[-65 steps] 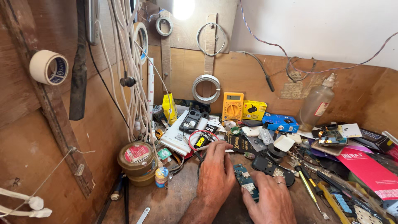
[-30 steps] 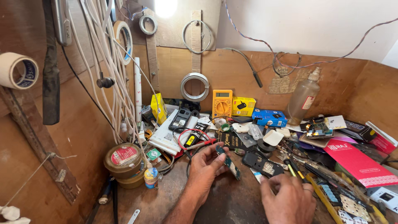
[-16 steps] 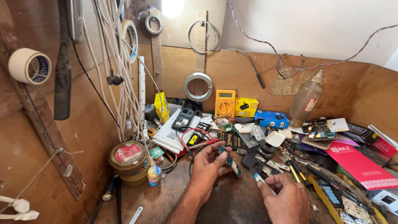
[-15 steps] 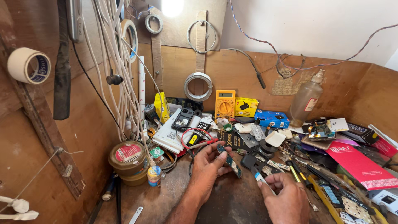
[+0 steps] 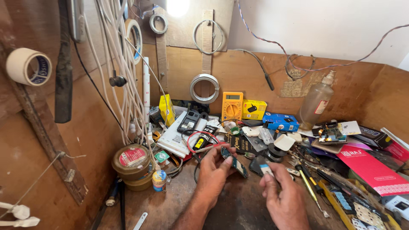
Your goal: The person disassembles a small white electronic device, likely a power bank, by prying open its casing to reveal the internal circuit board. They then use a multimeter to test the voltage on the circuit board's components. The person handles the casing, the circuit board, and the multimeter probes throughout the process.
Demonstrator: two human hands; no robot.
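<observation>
My left hand (image 5: 215, 171) holds a small dark green circuit board (image 5: 234, 162) by its edge, tilted above the cluttered wooden bench (image 5: 238, 204). My right hand (image 5: 286, 196) pinches a small white and dark part (image 5: 266, 170) between thumb and fingers, a short way right of the board. The two hands are close together but not touching. Just beyond them lie a red wire loop (image 5: 200, 139) and black phone parts (image 5: 272, 152).
A yellow multimeter (image 5: 232, 106), yellow box (image 5: 254, 109), blue box (image 5: 280, 122) and plastic bottle (image 5: 315, 102) stand at the back. A tin (image 5: 131, 162) and small bottle (image 5: 159, 180) sit at left, white cables (image 5: 123, 72) and a tape roll (image 5: 29, 67) hang on the wall; screwdrivers (image 5: 310, 189) and a pink box (image 5: 370, 167) lie right.
Both hands lifted off the bench. The left hand raised the circuit board and the right hand picked up a small part and brought it near the board.
</observation>
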